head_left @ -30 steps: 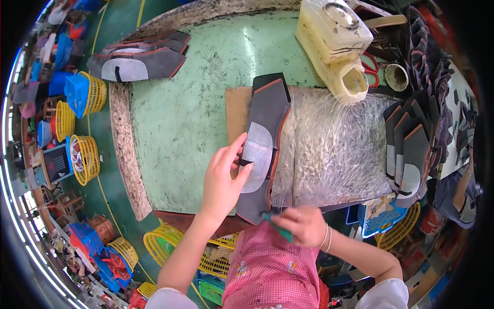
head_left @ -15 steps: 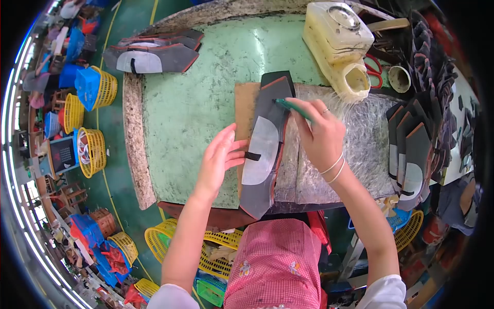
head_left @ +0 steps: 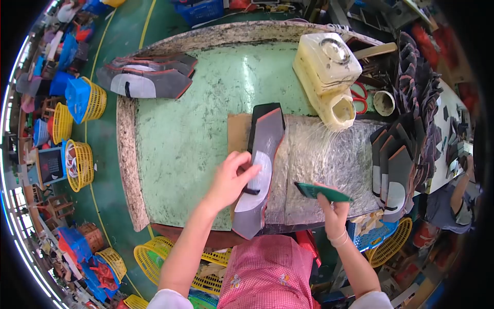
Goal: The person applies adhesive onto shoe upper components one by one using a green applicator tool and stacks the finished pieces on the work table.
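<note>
Closest to us, above the pink checked apron (head_left: 267,268), our right hand (head_left: 335,213) is closed on a flat green tool (head_left: 329,193), pinched between thumb and fingers, its dark tip pointing left over the plastic-covered board (head_left: 329,167), apart from the panel. Our left hand (head_left: 229,177) is loosely curled, thumb and forefinger at the near-left edge of the pale patch (head_left: 261,177); we cannot tell whether they pinch it or merely rest there.

The dark grey panel (head_left: 268,135) lies lengthwise before us, between our hands, partly over a brown board (head_left: 237,135) and the edge of the plastic covering. A black tab (head_left: 251,191) sticks out of its patch. We judge the panel light, fairly stiff along its length but bendable, and not fragile. Its plain edges look the best hold; the tab seems too small and soft to lift by.

Farther out, similar panels (head_left: 395,177) overlap on the right, a cut-open yellowed jug (head_left: 327,67) stands beside red-handled scissors (head_left: 360,98), and another stack (head_left: 154,82) sits at the far-left corner of the green tabletop (head_left: 180,154).
</note>
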{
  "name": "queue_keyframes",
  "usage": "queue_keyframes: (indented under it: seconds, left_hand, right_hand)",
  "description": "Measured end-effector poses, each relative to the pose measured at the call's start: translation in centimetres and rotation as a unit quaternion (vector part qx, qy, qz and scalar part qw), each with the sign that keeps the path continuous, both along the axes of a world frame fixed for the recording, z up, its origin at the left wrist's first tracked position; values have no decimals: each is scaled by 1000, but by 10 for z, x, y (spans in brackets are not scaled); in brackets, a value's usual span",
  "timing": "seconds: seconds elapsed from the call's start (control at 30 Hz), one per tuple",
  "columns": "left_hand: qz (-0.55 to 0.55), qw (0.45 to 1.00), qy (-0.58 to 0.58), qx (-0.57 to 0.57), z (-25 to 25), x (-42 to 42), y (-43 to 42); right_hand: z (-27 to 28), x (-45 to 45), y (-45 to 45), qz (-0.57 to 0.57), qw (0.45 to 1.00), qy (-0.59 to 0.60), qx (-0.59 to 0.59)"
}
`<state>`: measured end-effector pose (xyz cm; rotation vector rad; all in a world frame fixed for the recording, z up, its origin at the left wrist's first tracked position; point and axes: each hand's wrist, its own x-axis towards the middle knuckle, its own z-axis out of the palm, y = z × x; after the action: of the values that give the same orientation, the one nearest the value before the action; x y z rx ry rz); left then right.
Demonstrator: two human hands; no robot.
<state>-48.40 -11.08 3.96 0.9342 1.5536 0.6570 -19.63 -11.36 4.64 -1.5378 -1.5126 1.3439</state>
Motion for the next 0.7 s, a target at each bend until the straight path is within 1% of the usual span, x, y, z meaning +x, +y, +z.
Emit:
queue_keyframes:
  seconds: [0.07,0.1,0.13,0.17,0.2,0.23,0.27,0.3,0.33,0.37,0.4,0.43,0.47,0.5,0.53,0.57,0.6,0.63,0.67,0.7]
  left_hand:
    - [58,984,-91,141,3,-2,-18]
    - [155,946,-284,24,5,-15,-37]
    - [157,949,-273,27,14,-18,-48]
    - [240,882,-399,74,28,-26,-55]
    - [314,791,-511,123,40,-37,-63]
    - [316,800,-492,133,43,-52,-73]
    - [321,805,-479,141,38,-69,-84]
    - [325,807,-470,150,28,-85,-96]
    - [420,786,-434,135,15,-104,-117]
    - [437,818,-352,131,32,-110,-105]
    - [452,842,-269,123,53,-113,-87]
    - [454,842,-264,127,69,-117,-69]
    - [427,809,-356,193,82,-121,-50]
    - [393,764,-443,256,89,-128,-35]
    - [392,764,-441,259,90,-140,-25]
    - [350,777,-444,277,89,-153,-17]
    - [308,788,-446,291,85,-162,-13]
    - [342,780,-436,293,81,-166,-10]
    - [340,779,-437,293,73,-173,-7]
    - [277,774,-465,328,64,-180,-5]
  right_hand:
    - [-23,19,-5,-74,990,89,-79]
    - [-24,22,-5,-72,990,94,-76]
    - [-27,20,-6,-101,987,104,-71]
    - [-32,13,-7,-129,982,121,-67]
    - [-33,16,-7,-131,980,122,-89]
    - [-33,22,-5,-129,980,100,-115]
    - [-36,36,0,-115,978,82,-154]
    - [-33,48,6,-127,975,81,-163]
    - [-51,55,8,-243,945,191,-106]
    - [-27,60,17,-233,945,184,-139]
    - [-18,62,22,-232,961,98,-111]
    - [-37,79,19,-224,973,-37,-44]
    - [-39,88,15,-222,973,-33,-45]
    - [-35,94,12,-164,972,-162,-41]
    - [-32,97,10,-102,951,-288,-34]
    - [-29,96,10,-100,953,-286,-31]
    - [-26,95,7,-136,965,-219,-48]
    - [-24,94,6,-173,971,-151,-64]
    - [-24,91,5,-175,971,-151,-63]
    - [-23,88,3,-175,973,-145,-49]
